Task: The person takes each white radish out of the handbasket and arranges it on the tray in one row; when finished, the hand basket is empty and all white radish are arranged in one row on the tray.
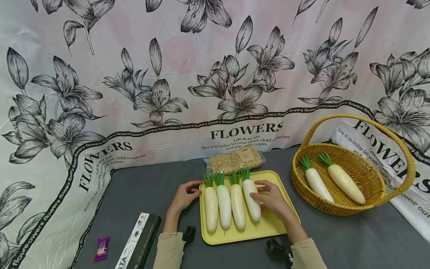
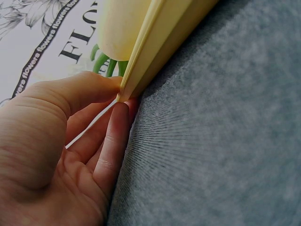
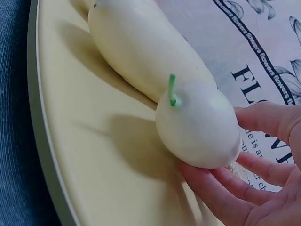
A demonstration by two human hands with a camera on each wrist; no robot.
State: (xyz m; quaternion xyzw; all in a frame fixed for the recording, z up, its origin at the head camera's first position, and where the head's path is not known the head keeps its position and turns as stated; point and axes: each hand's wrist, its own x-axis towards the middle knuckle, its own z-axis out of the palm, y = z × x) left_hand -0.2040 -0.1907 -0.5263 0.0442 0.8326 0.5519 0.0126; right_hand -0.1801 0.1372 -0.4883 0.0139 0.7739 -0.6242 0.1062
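Note:
Several white radishes with green tops lie side by side on a yellow tray (image 1: pixel 275 231). At the tray's upper left corner my left hand (image 1: pixel 184 195) pinches the rim; in the left wrist view the thumb is on one side of the tray edge (image 2: pixel 141 70) and fingers on the other. My right hand (image 1: pixel 271 197) grips the rightmost radish (image 1: pixel 251 200) from its right side, thumb and fingers around its body. In the right wrist view this radish (image 3: pixel 197 127) points its tail end at the camera, with a neighbouring radish (image 3: pixel 146 47) beside it.
A wicker basket (image 1: pixel 322 207) with a tall handle holds two more radishes at the right. Behind the tray lies a clear bag of yellowish grains (image 1: pixel 225 163). A long dark box (image 1: pixel 144 239) and a small purple packet (image 1: pixel 102 249) are at the left. A floral cloth (image 1: pixel 174 56) hangs behind.

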